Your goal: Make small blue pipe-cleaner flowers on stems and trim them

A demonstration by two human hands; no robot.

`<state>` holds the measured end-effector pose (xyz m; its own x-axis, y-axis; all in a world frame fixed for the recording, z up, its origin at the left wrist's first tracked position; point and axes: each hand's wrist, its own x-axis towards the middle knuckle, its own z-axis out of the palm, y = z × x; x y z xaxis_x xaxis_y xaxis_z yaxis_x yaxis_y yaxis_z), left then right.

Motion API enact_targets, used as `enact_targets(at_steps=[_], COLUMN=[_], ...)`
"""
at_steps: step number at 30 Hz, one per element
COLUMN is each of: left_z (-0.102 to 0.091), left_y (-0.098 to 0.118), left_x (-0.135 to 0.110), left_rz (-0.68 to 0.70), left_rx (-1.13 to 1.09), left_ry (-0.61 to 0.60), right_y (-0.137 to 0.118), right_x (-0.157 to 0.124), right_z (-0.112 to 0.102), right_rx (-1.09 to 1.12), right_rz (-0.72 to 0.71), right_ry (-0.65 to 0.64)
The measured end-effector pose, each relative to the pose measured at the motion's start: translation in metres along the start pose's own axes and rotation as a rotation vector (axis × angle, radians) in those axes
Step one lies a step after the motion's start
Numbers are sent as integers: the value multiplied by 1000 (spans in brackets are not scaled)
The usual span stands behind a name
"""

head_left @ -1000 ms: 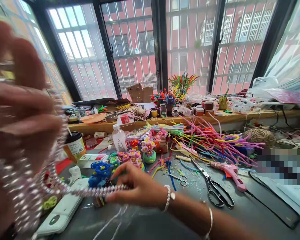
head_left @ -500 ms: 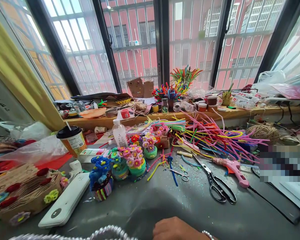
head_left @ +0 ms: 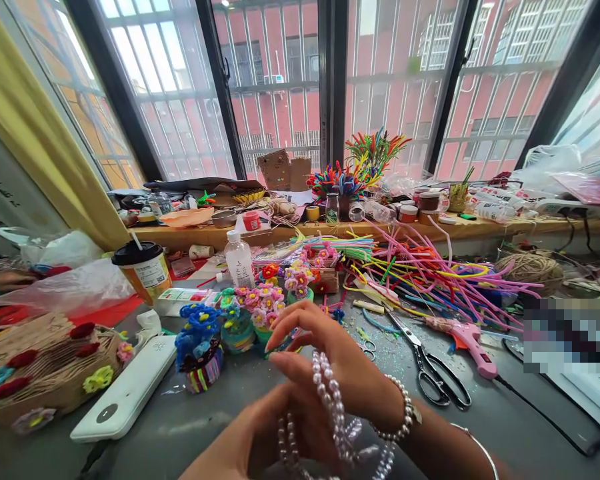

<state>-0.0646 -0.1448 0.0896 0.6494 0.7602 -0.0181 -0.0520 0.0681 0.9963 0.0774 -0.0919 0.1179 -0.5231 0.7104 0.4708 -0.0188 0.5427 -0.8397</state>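
both hands meet low at the middle of the grey table (head_left: 485, 427), with a pearl strand (head_left: 329, 387) between them. the right hand (head_left: 343, 363) comes in from the lower right, a pearl bracelet (head_left: 404, 413) at its wrist. its fingers are curled, thumb and forefinger apart, and the strand runs down across it – whether any finger pinches the beads, i cannot tell. the left hand (head_left: 257, 433) sits just below, palm turned up, folded around the lower loops of the strand, which hang off past the bottom edge.

just beyond the right fingertips stand small pots of pipe-cleaner flowers – a blue flower pot (head_left: 200, 347) to the left, a pink flower pot (head_left: 260, 310) behind. a white device (head_left: 125, 393) lies flat left of the blue one, and a woven basket (head_left: 45, 373) with felt flowers sits further left. to the right lie black scissors (head_left: 435, 380), a pink glue gun (head_left: 463, 337) and a heap of loose pipe cleaners (head_left: 430, 273). a lidded drink cup (head_left: 145, 270) and a clear bottle (head_left: 239, 260) stand further back.
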Motion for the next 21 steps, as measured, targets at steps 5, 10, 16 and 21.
enact_targets(at_steps=[5,10,16,21], left_z=[13,15,-8,-34], left_y=[-5,-9,8,-3], left_x=[18,22,9,6], left_rz=[13,-133,-295,-266], left_rx=[32,-140,-180,-401], left_ry=[116,112,-29,49], right_y=[8,6,29,26], right_x=[-1,1,-12,-31], right_z=[-2,-5,-27,-45], right_rx=[-125,-251,324,436], right_rz=[280,326,520,518], right_ry=[-110,-245,-530,-633])
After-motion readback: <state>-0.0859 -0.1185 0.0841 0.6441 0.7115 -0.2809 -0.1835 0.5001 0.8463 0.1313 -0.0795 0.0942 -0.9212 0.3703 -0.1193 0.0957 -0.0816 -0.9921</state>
